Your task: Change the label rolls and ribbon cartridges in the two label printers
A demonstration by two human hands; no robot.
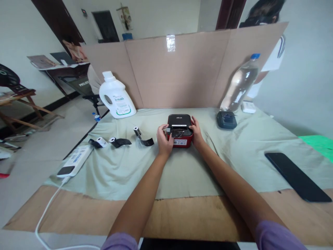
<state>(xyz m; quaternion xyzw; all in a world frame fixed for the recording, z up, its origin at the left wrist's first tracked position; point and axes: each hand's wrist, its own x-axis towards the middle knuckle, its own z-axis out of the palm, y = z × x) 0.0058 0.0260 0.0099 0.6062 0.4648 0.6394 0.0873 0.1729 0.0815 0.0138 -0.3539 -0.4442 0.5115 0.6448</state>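
Both hands gripped a small red-and-black label printer on the grey-green cloth.

The left hand (164,139) clasped the label printer (180,131) on its left side, the right hand (197,133) on its right, fingers curled against the casing. Three paper rolls (114,140) lay to its left, a phone (296,176) well apart on the right.

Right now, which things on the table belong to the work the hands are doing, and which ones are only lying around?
In use:
- small red and black box-shaped printer, held by left hand and right hand
- three small paper rolls with black strips, beside it

Lying about:
- white plastic detergent jug
- clear plastic water bottle
- flat black phone
- white power strip
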